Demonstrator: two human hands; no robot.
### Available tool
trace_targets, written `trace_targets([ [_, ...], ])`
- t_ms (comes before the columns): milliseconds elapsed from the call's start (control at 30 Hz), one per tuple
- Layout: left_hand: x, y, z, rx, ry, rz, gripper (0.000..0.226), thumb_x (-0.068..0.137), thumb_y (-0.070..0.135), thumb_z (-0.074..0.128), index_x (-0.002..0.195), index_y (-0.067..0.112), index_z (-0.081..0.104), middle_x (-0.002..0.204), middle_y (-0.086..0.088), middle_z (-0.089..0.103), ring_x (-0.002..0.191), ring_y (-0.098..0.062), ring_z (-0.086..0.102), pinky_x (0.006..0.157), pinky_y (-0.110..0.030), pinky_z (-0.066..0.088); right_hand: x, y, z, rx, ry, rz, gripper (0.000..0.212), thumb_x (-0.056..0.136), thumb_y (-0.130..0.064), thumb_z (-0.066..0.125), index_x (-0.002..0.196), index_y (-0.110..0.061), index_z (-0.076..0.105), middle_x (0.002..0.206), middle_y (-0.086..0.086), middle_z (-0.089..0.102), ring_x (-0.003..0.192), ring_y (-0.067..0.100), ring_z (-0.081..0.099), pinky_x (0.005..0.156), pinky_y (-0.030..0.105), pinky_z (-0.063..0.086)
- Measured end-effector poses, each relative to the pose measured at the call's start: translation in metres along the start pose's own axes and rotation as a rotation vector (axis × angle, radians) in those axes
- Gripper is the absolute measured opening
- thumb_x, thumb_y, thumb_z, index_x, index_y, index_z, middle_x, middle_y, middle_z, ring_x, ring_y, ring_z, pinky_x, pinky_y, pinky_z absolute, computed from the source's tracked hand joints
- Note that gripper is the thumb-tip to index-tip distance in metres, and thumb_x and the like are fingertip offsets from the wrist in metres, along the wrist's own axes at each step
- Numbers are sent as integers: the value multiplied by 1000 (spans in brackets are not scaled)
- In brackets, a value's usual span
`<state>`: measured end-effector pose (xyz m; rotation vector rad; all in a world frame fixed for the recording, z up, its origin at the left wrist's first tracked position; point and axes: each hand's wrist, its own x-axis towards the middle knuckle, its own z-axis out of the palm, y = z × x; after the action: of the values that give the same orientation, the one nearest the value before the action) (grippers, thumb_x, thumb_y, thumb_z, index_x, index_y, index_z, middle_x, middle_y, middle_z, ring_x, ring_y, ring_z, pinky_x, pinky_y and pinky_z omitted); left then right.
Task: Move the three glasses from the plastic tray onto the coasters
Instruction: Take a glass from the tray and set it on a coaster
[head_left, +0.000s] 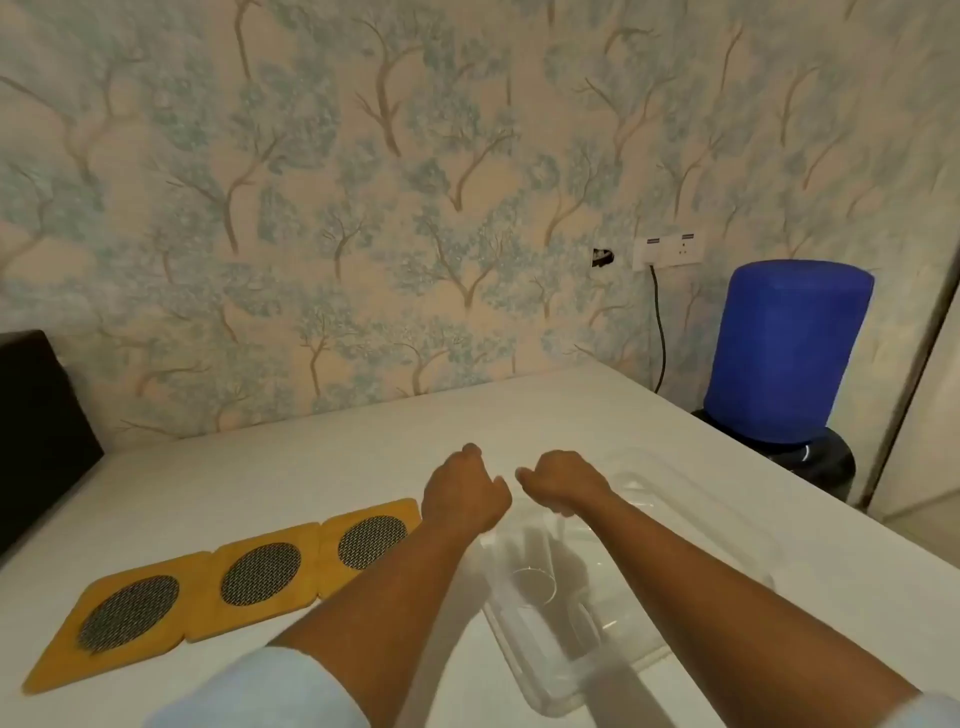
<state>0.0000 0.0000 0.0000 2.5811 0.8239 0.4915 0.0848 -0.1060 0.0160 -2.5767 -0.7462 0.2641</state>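
Curled hands (514, 491) above clear tray (727, 519); perhaps one glass (535, 590) inside.

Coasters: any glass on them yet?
No: all three yellow coasters show bare mesh centres, and the one glass clearly visible stands in the plastic tray.

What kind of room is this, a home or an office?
Probably a room in a home, perhaps a dining area: tree-patterned wallpaper, a water dispenser with a blue-covered bottle by the wall socket, and a white table set with coasters.
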Motion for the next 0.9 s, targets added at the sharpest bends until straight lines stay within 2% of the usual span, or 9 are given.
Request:
trace_targets([
  [67, 0, 4, 8, 24, -97, -66, 58, 87, 42, 57, 134, 11, 42, 129, -10, 55, 114, -29, 56, 82, -36, 47, 2, 5, 5, 104, -106, 81, 26, 90, -34, 50, 80, -10, 54, 82, 6, 63, 80, 28, 73, 70, 32, 56],
  [133, 0, 5, 18, 52, -187, -100, 58, 84, 40, 60, 131, 10, 43, 123, -9, 57, 108, -28, 58, 72, -33, 46, 5, 10, 9, 180, -168, 145, 19, 89, -27, 54, 88, -8, 54, 90, 8, 64, 80, 28, 74, 74, 32, 58],
  [267, 3, 9, 33, 150, -311, -80, 41, 80, 40, 65, 108, 11, 57, 84, 1, 56, 78, -20, 58, 56, -27, 41, 8, 14, 17, 269, -239, 192, 17, 85, -20, 61, 91, -5, 62, 107, 13, 69, 76, 29, 75, 76, 33, 62],
  [367, 4, 15, 45, 191, -384, -61, 37, 80, 47, 64, 94, 14, 57, 71, 4, 50, 70, -17, 56, 53, -26, 39, 10, 17, 24, 252, -269, 212, 8, 79, -12, 60, 80, -6, 65, 84, 9, 71, 72, 27, 75, 66, 29, 60],
  [433, 2, 18, 51, 192, -424, -68, 44, 78, 51, 64, 100, 14, 57, 71, 4, 48, 69, -16, 53, 54, -27, 38, 10, 18, 28, 261, -293, 236, 10, 76, -8, 56, 67, -7, 60, 64, 8, 66, 64, 27, 72, 61, 28, 57],
  [500, -1, 19, 58, 142, -441, -106, 59, 73, 56, 67, 109, 12, 50, 74, 5, 47, 68, -15, 51, 54, -26, 37, 10, 20, 30, 295, -297, 259, 13, 76, -6, 53, 63, -7, 56, 57, 11, 61, 59, 28, 67, 58, 29, 55],
  [633, -4, 20, 66, 2, -412, -201, 81, 75, 48, 69, 135, 5, 34, 97, 0, 58, 90, -21, 59, 61, -29, 42, 9, 23, 31, 379, -276, 267, 9, 79, -5, 55, 72, -4, 60, 73, 16, 64, 65, 29, 64, 64, 33, 57],
  [733, -2, 21, 64, -33, -369, -198, 69, 75, 47, 71, 126, 8, 47, 104, -4, 63, 93, -22, 62, 64, -30, 44, 9, 22, 29, 408, -237, 258, 5, 79, -8, 57, 76, -6, 60, 76, 14, 63, 65, 27, 61, 67, 33, 57],
  [900, 8, 20, 42, -134, -273, -195, 48, 75, 48, 69, 107, 13, 61, 100, -6, 65, 84, -24, 61, 65, -31, 45, 16, 8, 7, 395, -130, 204, 31, 78, -31, 74, 63, -10, 57, 59, 5, 61, 56, 20, 59, 52, 26, 49],
])
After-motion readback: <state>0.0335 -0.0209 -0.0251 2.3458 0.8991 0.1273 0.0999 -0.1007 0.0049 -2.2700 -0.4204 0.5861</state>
